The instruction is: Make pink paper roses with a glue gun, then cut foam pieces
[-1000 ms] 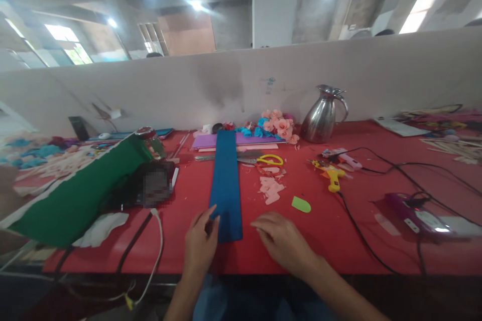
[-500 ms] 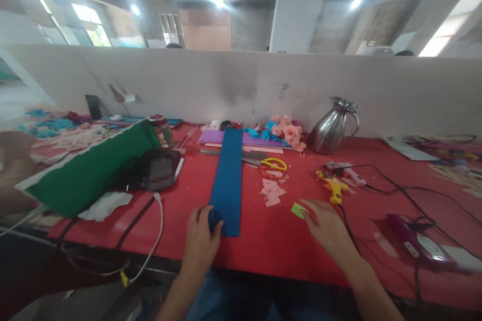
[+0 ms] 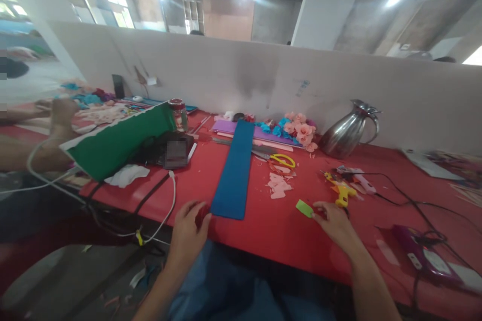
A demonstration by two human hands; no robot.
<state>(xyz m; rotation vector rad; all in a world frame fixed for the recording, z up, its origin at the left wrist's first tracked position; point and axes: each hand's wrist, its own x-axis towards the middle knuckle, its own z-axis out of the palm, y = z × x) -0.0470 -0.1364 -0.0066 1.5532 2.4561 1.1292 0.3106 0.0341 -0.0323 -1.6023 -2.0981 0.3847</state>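
Observation:
A long blue strip of what looks like crepe paper (image 3: 234,173) lies flat, its far end over the purple sheets (image 3: 265,134). Just beside its near left corner is my left hand (image 3: 189,225), fingers curved and apart, holding nothing. To the right, my right hand (image 3: 335,223) pinches the edge of a small lime-green paper piece (image 3: 304,208) between thumb and fingers, low over the table. Between strip and right hand lie pink paper scraps (image 3: 278,185) and yellow-handled scissors (image 3: 282,160), whose blades point toward the strip.
A yellow glue gun (image 3: 344,193), a steel jug (image 3: 348,130) and a purple device (image 3: 425,256) with cables stand right on the red table (image 3: 263,233). Paper roses (image 3: 301,128) sit at the back. A green box-like panel (image 3: 120,138) and another person's arm (image 3: 62,120) are left.
My left hand has let go of the blue strip's near corner, which now lies flat, and moved left off it. My right hand keeps the green piece. The camera view has turned left and tilted.

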